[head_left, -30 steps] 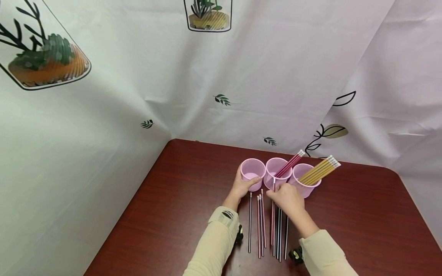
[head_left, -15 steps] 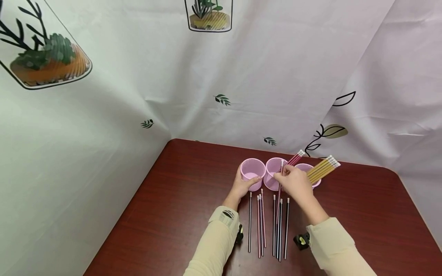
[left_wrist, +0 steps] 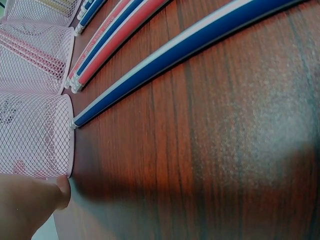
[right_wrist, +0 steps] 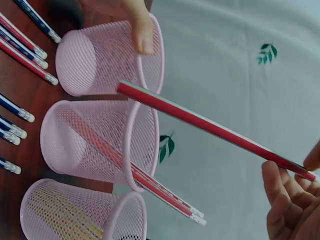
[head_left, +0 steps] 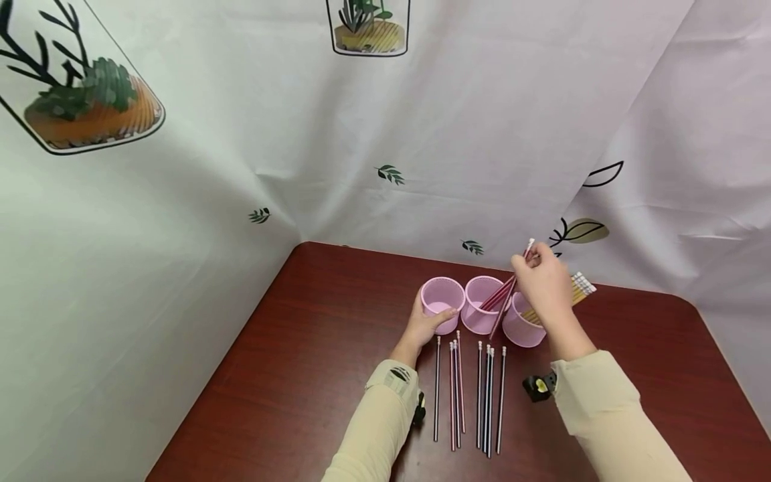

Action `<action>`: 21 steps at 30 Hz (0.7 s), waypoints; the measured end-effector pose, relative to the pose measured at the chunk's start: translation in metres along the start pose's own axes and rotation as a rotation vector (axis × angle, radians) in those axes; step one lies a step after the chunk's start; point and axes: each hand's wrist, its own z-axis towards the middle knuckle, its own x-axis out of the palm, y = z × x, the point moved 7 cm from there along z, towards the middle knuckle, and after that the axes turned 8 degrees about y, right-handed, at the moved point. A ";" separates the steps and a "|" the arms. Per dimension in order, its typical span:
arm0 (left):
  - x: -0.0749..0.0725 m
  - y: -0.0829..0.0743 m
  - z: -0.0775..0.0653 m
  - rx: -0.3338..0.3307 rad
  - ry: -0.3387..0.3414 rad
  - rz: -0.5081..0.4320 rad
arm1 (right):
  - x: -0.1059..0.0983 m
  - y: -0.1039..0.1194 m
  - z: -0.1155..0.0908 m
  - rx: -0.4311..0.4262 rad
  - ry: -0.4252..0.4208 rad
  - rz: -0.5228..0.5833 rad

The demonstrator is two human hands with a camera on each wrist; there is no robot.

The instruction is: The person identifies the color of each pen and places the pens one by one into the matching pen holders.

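You were at a small cloth-screened corner with a desk-like setup; whether it belonged to a home or an office could not be told. Your worktop [head_left: 337, 348], dark red with wood grain, met pale, creased cloth [head_left: 313, 120] from nine o'clock round to three, printed with plant-filled jars [head_left: 90, 114] and leaf sprigs [head_left: 390, 175]. Pink mesh cups [head_left: 478, 323] and pencils [head_left: 478, 395] near one o'clock suggested stationery.

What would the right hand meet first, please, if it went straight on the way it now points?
Going straight on, the right hand would probably meet the white cloth behind the table first, though depth is unclear.
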 end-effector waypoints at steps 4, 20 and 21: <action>0.000 0.002 0.000 -0.012 -0.006 0.005 | -0.010 -0.007 0.005 0.021 -0.124 0.077; -0.001 0.006 0.002 -0.018 -0.011 0.016 | 0.032 -0.067 0.008 0.116 -0.016 0.031; -0.001 0.006 0.002 -0.016 -0.010 0.009 | 0.035 -0.069 0.008 0.125 -0.002 0.027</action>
